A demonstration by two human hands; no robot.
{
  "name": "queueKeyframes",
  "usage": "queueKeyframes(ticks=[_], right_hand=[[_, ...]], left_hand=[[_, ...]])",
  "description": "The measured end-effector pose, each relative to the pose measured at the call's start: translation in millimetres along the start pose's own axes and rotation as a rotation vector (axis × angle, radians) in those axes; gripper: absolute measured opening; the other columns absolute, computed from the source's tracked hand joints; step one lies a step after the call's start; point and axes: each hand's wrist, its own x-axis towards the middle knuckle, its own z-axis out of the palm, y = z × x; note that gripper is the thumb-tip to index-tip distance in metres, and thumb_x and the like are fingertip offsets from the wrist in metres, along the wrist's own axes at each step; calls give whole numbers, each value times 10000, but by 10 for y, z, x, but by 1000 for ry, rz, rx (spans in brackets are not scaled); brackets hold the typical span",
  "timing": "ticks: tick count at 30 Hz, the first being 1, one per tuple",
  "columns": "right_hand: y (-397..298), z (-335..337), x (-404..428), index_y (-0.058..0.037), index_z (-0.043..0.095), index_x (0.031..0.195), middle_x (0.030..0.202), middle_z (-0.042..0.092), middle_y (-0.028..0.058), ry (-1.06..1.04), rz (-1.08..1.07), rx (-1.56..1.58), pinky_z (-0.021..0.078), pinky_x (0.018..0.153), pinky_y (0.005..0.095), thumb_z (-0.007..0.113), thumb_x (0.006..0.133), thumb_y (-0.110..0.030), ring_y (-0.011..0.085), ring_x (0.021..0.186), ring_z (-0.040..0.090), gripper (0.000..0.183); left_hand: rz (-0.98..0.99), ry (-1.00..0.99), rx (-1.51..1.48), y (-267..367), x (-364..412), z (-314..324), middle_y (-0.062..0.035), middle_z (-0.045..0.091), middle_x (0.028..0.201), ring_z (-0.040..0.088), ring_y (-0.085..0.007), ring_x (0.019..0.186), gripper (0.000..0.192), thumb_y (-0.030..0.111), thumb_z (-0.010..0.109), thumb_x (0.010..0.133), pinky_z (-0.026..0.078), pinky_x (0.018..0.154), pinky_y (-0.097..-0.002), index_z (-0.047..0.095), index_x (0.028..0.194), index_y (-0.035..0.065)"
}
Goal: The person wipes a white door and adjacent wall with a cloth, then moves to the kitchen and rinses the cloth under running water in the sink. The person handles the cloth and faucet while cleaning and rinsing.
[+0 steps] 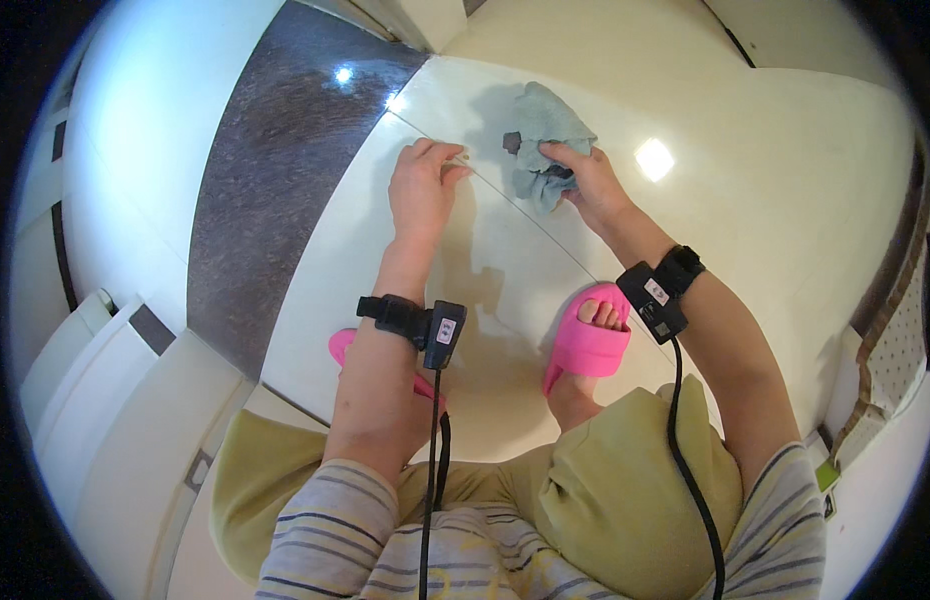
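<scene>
My right hand (589,180) grips a crumpled grey-blue cloth (551,120) just above or against the glossy cream tile floor (525,285). A dark patch (512,142) shows at the cloth's left edge, and another dark part lies in its folds near my thumb. To the left, my left hand (424,187) is low over a tile joint, its thumb and index fingertip apart. Between those tips is a tiny brownish speck (466,157), too small to identify; it appears to be on the floor.
A dark brown stone strip (270,172) borders the tiles on the left, beside a white wall (135,150). My feet are in pink slippers (589,345). Black cables (682,435) hang from the wrist devices (444,334). A dark-edged panel (892,255) stands at the right.
</scene>
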Motion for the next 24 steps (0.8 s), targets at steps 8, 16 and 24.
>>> queueKeyframes(ticks=[8,16,24], right_hand=[[-69,-67,-46,-36,599,1082,919,664,57,-82,38,-128,497,685,295,697,807,-219,168,824,638,344],[-13,78,26,5,575,1119,911,680,92,-145,-261,-384,511,731,308,714,777,-188,189,837,651,417],[367,517,-166,-45,549,1099,1130,487,153,-275,-917,-1373,550,742,378,722,682,-120,302,973,595,458]], left_hand=[[160,91,162,32,68,163,-51,586,827,553,-268,819,97,61,705,721,461,712,-376,643,794,72],[-56,265,42,-248,-86,-89,-115,571,838,558,-292,826,54,7,627,804,457,749,-389,604,846,33],[-253,383,-87,-436,-92,-347,-114,568,853,560,-239,726,76,38,641,847,461,642,-332,577,846,-4]])
